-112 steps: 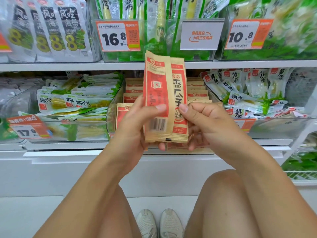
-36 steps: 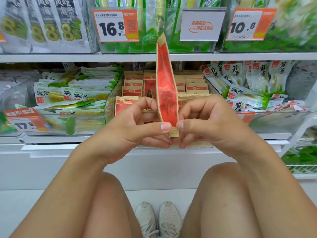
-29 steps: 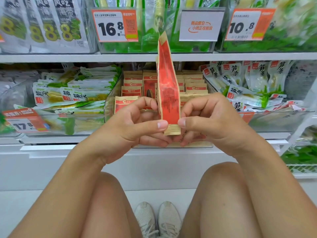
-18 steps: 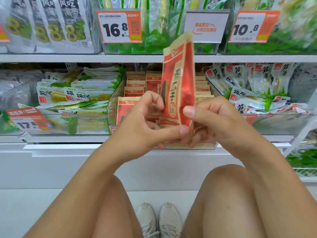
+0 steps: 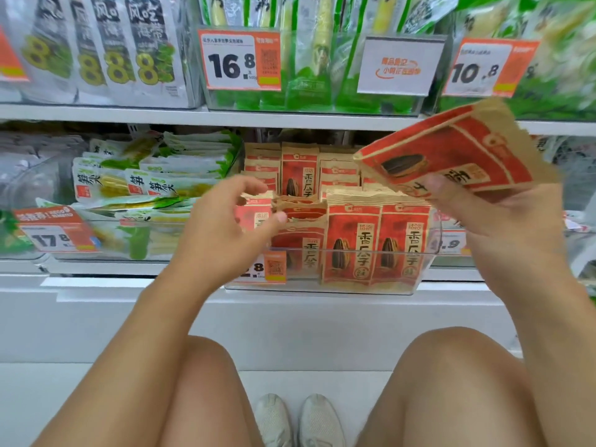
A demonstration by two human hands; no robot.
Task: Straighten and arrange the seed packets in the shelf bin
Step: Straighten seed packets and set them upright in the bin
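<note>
A clear plastic shelf bin (image 5: 416, 272) holds several red-and-kraft sunflower seed packets (image 5: 377, 243) standing in rows. Two upright packets face front at the right, while the ones at the front left (image 5: 300, 217) lean and sit lower. My right hand (image 5: 503, 221) grips one seed packet (image 5: 458, 156), tilted sideways, up and to the right of the bin. My left hand (image 5: 225, 227) reaches over the bin's left front, fingers spread and slightly curled, touching the tops of the leaning packets. I cannot tell whether it pinches one.
Bins of green bamboo-shoot packs (image 5: 151, 188) stand left of the seed bin. The upper shelf (image 5: 290, 117) carries price tags (image 5: 242, 61) and more green packs. My knees and white shoes (image 5: 296, 421) are below, close to the white shelf base.
Both hands held one packet upright in front of the bin. Now my right hand alone has carried it up and right, tilted, and my left hand has let go and reached into the bin's left front.
</note>
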